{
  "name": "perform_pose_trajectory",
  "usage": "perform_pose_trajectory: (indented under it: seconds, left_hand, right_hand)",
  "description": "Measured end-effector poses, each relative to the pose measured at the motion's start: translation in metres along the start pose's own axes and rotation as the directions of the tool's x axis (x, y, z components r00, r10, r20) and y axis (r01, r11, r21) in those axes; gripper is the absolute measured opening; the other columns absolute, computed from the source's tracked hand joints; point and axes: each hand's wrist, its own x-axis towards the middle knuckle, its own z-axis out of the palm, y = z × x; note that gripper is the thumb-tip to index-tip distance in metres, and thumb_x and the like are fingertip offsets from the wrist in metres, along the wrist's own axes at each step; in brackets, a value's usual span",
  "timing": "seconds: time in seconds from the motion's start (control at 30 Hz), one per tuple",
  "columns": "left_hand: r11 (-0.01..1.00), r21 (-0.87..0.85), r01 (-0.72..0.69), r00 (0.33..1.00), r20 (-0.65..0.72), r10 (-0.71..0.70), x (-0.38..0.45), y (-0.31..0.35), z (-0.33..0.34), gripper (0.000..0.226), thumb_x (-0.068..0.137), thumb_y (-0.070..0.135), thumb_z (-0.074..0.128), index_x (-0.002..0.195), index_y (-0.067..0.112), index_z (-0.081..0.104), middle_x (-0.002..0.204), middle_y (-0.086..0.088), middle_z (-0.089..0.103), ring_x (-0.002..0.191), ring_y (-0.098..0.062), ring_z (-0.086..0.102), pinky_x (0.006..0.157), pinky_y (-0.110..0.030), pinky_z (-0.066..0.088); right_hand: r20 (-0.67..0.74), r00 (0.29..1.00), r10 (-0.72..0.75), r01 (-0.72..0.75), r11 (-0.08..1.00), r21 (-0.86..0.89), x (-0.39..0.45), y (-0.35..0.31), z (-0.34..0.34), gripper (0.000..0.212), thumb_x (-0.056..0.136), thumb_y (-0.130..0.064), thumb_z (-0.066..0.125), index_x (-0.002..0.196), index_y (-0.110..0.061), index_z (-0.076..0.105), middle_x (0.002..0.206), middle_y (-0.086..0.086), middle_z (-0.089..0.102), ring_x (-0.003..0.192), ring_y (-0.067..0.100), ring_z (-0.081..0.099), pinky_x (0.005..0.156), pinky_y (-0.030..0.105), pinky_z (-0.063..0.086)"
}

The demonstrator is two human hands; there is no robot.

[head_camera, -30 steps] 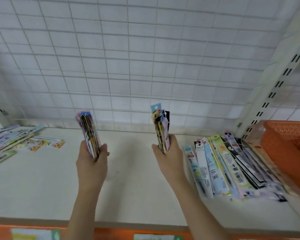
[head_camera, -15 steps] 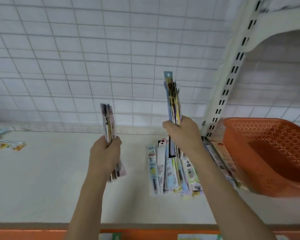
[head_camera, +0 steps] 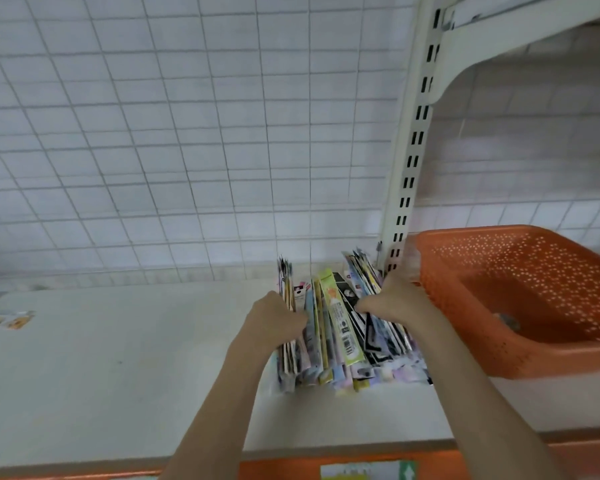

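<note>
A pile of long, flat colourful packets (head_camera: 343,327) lies on the white shelf (head_camera: 118,358), just left of an orange basket. My left hand (head_camera: 274,320) grips a small bundle of packets (head_camera: 286,285) standing on edge at the pile's left side. My right hand (head_camera: 392,299) holds another bundle of packets (head_camera: 362,271) at the pile's right side, against the basket. The two bundles flank the loose packets lying between them. Fingers are mostly hidden behind the packets.
An orange perforated plastic basket (head_camera: 520,271) sits on the shelf at the right. A slotted white upright (head_camera: 413,140) rises behind the pile, with a wire grid back panel (head_camera: 187,133). A few more packets (head_camera: 4,317) lie at the far left. The shelf's front edge has an orange strip (head_camera: 326,469).
Both hands have come down and together, bringing their upright bundles to either side of the pile on the shelf. The view has shifted right, toward the basket.
</note>
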Motion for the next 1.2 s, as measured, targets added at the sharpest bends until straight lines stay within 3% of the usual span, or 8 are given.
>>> perform_pose_trajectory:
  seconds: [0.13, 0.2, 0.3, 0.5, 0.7, 0.93, 1.03, 1.2]
  left_hand:
    - [0.994, 0.102, -0.05, 0.999, -0.014, 0.051, 0.003, -0.003, 0.007, 0.047, 0.082, 0.046, 0.062, 0.093, 0.001, 0.055, 0.079, -0.01, 0.057, 0.068, -0.022, 0.058, 0.057, -0.026, 0.045]
    - [0.984, 0.174, -0.042, 0.997, -0.056, 0.052, 0.001, -0.004, 0.009, 0.069, 0.081, 0.054, 0.06, 0.115, -0.005, 0.048, 0.108, -0.02, 0.059, 0.097, -0.034, 0.061, 0.073, -0.035, 0.049]
    - [0.965, 0.256, -0.053, 0.989, -0.123, 0.087, -0.004, -0.005, 0.009, 0.07, 0.086, 0.055, 0.053, 0.12, -0.005, 0.046, 0.118, -0.019, 0.053, 0.107, -0.035, 0.056, 0.079, -0.036, 0.046]
    - [0.962, 0.263, -0.069, 0.987, -0.12, 0.104, -0.01, -0.017, 0.004, 0.047, 0.092, 0.048, 0.044, 0.104, 0.005, 0.056, 0.106, -0.011, 0.056, 0.104, -0.029, 0.054, 0.086, -0.034, 0.043]
    - [0.967, 0.231, -0.106, 0.956, -0.245, 0.164, -0.027, -0.037, -0.02, 0.048, 0.095, 0.042, 0.043, 0.133, 0.013, 0.047, 0.135, -0.004, 0.046, 0.125, -0.023, 0.045, 0.1, -0.029, 0.034]
    - [0.98, 0.12, -0.161, 0.86, -0.47, 0.199, -0.036, -0.084, -0.054, 0.032, 0.093, 0.033, 0.05, 0.12, 0.017, 0.059, 0.12, 0.002, 0.059, 0.105, -0.016, 0.057, 0.088, -0.025, 0.041]
    - [0.973, 0.106, -0.204, 0.829, -0.511, 0.229, -0.036, -0.106, -0.074, 0.027, 0.092, 0.03, 0.053, 0.113, 0.016, 0.062, 0.112, 0.003, 0.063, 0.089, -0.011, 0.055, 0.08, -0.022, 0.04]
    - [0.957, 0.101, -0.27, 0.819, -0.499, 0.284, -0.035, -0.151, -0.118, 0.024, 0.092, 0.028, 0.053, 0.111, 0.017, 0.064, 0.107, 0.007, 0.063, 0.09, -0.008, 0.054, 0.079, -0.021, 0.04]
  right_hand:
    - [-0.046, 0.994, -0.095, 0.093, 0.995, -0.041, 0.002, 0.004, 0.004, 0.102, 0.084, -0.05, 0.062, 0.151, -0.005, 0.0, 0.156, 0.01, 0.023, 0.138, 0.03, 0.033, 0.106, 0.036, 0.035]
    - [-0.071, 0.988, -0.138, 0.133, 0.989, -0.069, 0.003, 0.005, 0.008, 0.095, 0.085, -0.059, 0.055, 0.15, -0.005, 0.012, 0.155, 0.012, 0.025, 0.139, 0.03, 0.03, 0.11, 0.04, 0.034]
    - [-0.112, 0.98, -0.167, 0.161, 0.985, -0.063, 0.003, 0.003, 0.016, 0.084, 0.085, -0.066, 0.046, 0.14, -0.004, 0.033, 0.144, 0.016, 0.038, 0.132, 0.033, 0.037, 0.103, 0.043, 0.039]
    - [-0.139, 0.958, -0.251, 0.238, 0.966, -0.103, 0.006, -0.008, 0.025, 0.05, 0.098, -0.033, 0.034, 0.139, -0.005, 0.031, 0.141, 0.019, 0.036, 0.131, 0.035, 0.03, 0.107, 0.044, 0.032]
    - [-0.186, 0.936, -0.299, 0.263, 0.944, -0.198, 0.002, -0.024, 0.037, 0.056, 0.097, -0.038, 0.039, 0.143, -0.009, 0.028, 0.148, 0.017, 0.027, 0.138, 0.035, 0.02, 0.109, 0.044, 0.026]
    - [-0.171, 0.925, -0.339, 0.291, 0.922, -0.255, 0.005, -0.056, 0.062, 0.042, 0.091, -0.008, 0.049, 0.133, -0.007, 0.044, 0.135, 0.017, 0.044, 0.131, 0.029, 0.031, 0.108, 0.033, 0.02]
    - [-0.26, 0.91, -0.322, 0.249, 0.928, -0.278, 0.004, -0.07, 0.08, 0.037, 0.089, -0.01, 0.052, 0.126, -0.008, 0.05, 0.131, 0.015, 0.048, 0.128, 0.028, 0.036, 0.107, 0.032, 0.021]
    - [-0.434, 0.837, -0.335, 0.238, 0.935, -0.262, -0.017, -0.106, 0.118, 0.034, 0.093, -0.015, 0.047, 0.127, -0.013, 0.053, 0.128, 0.01, 0.051, 0.123, 0.028, 0.042, 0.103, 0.033, 0.031]
